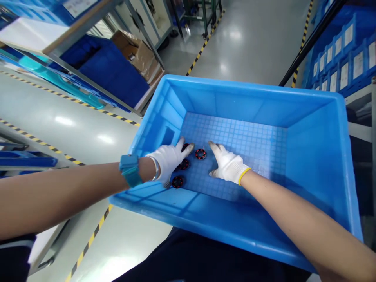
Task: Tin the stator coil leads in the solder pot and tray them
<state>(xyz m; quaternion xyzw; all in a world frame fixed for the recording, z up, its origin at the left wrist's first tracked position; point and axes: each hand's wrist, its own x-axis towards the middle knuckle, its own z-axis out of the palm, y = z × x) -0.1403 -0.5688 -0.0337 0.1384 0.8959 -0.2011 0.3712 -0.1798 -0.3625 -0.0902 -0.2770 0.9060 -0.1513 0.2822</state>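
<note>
A large blue plastic tub [252, 88] lies before me, with several small black rings marked in red on its gridded floor. My left hand [170, 158], in a white glove, reaches into the tub's left end with its fingers apart. One ring [185, 147] shows partly between those fingers; whether they touch it is unclear. Just beneath the hand are a second ring [184, 164] and, nearer me, a third ring [177, 181]. Another ring [200, 154] lies between my hands. My right hand [227, 162], also gloved, is spread to the right of it and holds nothing.
At the left stands a shelf rack [58, 55] with a dark blue bin [111, 70] and a cardboard box [141, 58]. Labelled blue bins [343, 58] are stacked at the right. Yellow-black tape [205, 43] marks the floor.
</note>
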